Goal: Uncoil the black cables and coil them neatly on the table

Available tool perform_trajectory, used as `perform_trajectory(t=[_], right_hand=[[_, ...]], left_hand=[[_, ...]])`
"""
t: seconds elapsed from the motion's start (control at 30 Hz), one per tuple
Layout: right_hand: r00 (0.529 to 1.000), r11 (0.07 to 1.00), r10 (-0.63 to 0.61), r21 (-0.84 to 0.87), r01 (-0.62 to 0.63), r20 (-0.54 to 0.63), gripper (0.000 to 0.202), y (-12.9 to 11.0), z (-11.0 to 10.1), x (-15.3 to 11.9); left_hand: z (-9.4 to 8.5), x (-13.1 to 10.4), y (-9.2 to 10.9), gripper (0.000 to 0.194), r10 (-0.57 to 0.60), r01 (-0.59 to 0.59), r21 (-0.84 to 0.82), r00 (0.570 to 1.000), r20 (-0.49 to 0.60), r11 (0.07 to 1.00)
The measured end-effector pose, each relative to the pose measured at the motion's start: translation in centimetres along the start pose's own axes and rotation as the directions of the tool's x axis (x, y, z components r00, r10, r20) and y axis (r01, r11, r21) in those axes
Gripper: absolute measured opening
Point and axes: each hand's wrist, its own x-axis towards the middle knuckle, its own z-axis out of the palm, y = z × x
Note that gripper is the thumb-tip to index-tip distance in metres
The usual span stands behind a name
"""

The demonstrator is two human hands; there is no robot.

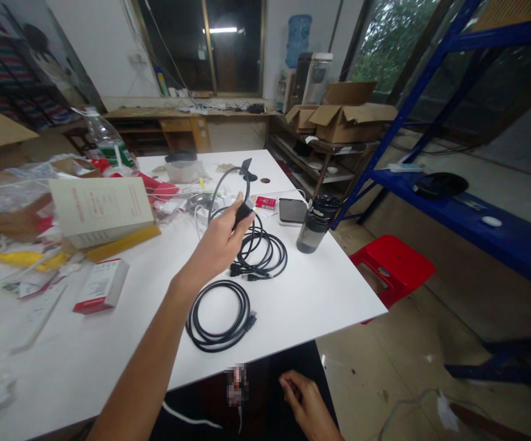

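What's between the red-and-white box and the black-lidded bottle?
Head view: bare white tabletop, the left grip and the rear coil of black cable.

Looked out from head height, just behind and above the near edge of the white table [320, 294], facing forward and slanting down across it. Caught at close range the left hand [223, 237] over the table and the right hand [306, 399] below its near edge. Reached past the table's far edge to the window [233, 49] beyond and took in floor [384, 373] to the table's right.
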Motion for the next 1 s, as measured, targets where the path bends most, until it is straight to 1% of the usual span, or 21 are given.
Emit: perform_trajectory(t=[0.07, 0.13, 0.2, 0.27, 0.33, 0.4, 0.47, 0.53, 0.63, 0.7, 0.77, 0.83, 0.93, 0.97, 1.0], right_hand=[[1.000, 1.000, -0.005, 0.004, 0.005, 0.007, 0.055, -0.9, -0.1, 0.0], [1.000, 1.000, -0.019, 0.015, 0.019, -0.003, 0.053, -1.8, -0.2, 0.0], [0.999, 0.999, -0.041, 0.029, 0.041, -0.010, 0.052, -2.5, -0.4, 0.0], [0.998, 0.998, -0.058, 0.034, 0.058, -0.012, 0.051, -3.1, -0.6, -0.1], [0.998, 0.997, -0.065, 0.034, 0.066, -0.016, 0.051, -3.7, -0.8, -0.1], [0.997, 0.996, -0.076, 0.036, 0.077, -0.029, 0.050, -4.2, -0.9, -0.2], [0.994, 0.994, -0.099, 0.050, 0.101, -0.039, 0.049, -5.0, -0.9, -0.2], [0.989, 0.988, -0.133, 0.076, 0.137, -0.060, 0.045, -6.2, -1.0, -0.3], [0.975, 0.970, -0.203, 0.119, 0.213, -0.090, 0.039, -8.7, -1.6, -0.3], [0.958, 0.954, -0.253, 0.131, 0.270, -0.135, 0.033, -10.7, -2.6, 0.3], [0.925, 0.938, -0.288, 0.123, 0.325, -0.246, 0.026, -12.6, -4.0, 2.1], [0.866, 0.929, -0.292, 0.094, 0.358, -0.405, 0.029, -14.1, -5.7, 5.2], [0.784, 0.936, -0.282, 0.022, 0.352, -0.553, 0.050, -15.8, -8.2, 11.8], [0.768, 0.938, -0.290, -0.012, 0.345, -0.571, 0.056, -16.3, -8.8, 14.0], [0.765, 0.936, -0.304, -0.027, 0.352, -0.568, 0.060, -16.8, -9.4, 16.1]], left_hand=[[-1.2, 0.9, 1.3, 0.043, 0.103, -0.104, 0.093, 0.995, 0.018, 0.990], [-2.4, 1.8, 2.8, 0.046, 0.196, -0.190, 0.095, 0.979, -0.059, 0.977], [-3.6, 2.7, 4.6, 0.049, 0.280, -0.272, 0.075, 0.950, -0.137, 0.960], [-5.0, 3.3, 6.7, 0.053, 0.358, -0.351, 0.068, 0.918, -0.172, 0.934], [-6.2, 3.5, 8.7, 0.055, 0.405, -0.399, 0.075, 0.903, -0.140, 0.914], [-7.1, 3.2, 10.3, 0.053, 0.424, -0.418, 0.074, 0.899, -0.108, 0.905], [-7.3, 2.4, 11.4, 0.048, 0.438, -0.435, 0.048, 0.892, -0.114, 0.899], [-7.1, 1.4, 11.8, 0.044, 0.426, -0.429, 0.002, 0.895, -0.135, 0.903], [-6.2, -0.7, 11.5, 0.040, 0.388, -0.396, -0.069, 0.916, -0.102, 0.916], [-5.7, -2.2, 11.2, 0.037, 0.358, -0.362, -0.078, 0.932, -0.055, 0.929], [-5.6, -3.8, 10.9, 0.036, 0.312, -0.313, -0.033, 0.950, -0.020, 0.949], [-6.0, -5.4, 10.6, 0.035, 0.263, -0.262, 0.033, 0.965, -0.016, 0.964], [-7.2, -7.4, 10.3, 0.031, 0.206, -0.204, 0.086, 0.978, -0.023, 0.975], [-7.7, -8.0, 10.2, 0.031, 0.180, -0.177, 0.097, 0.983, -0.022, 0.979], [-8.2, -8.5, 10.2, 0.031, 0.150, -0.147, 0.107, 0.988, -0.023, 0.983]])
